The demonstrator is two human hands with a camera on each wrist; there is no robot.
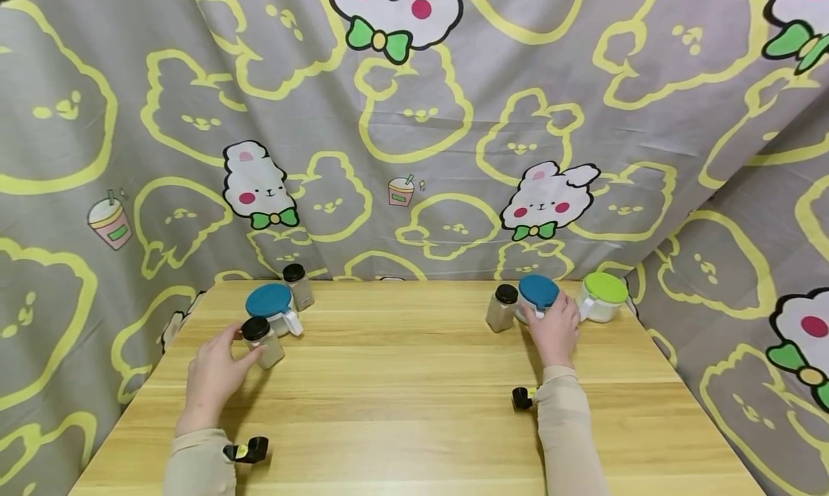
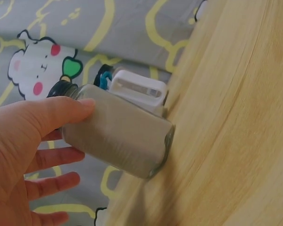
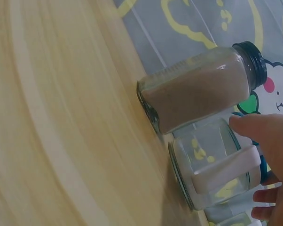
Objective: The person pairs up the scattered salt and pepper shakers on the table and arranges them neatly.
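My left hand pinches a square glass spice jar near its black lid, the thumb on the near side. The jar is filled with a beige-brown powder and leans slightly in the left wrist view. Right behind it stands a blue-lidded seasoning pot with a white handle. My right hand holds another blue-lidded seasoning pot at its lid, thumb on one side and fingers on the other. This pot has a clear body and a white handle. Just left of it stands a black-lidded spice jar of brownish powder.
A green-lidded seasoning pot stands right of my right hand. At the back left, another black-lidded jar stands behind the blue-lidded pot. The wooden table ends against a patterned grey curtain.
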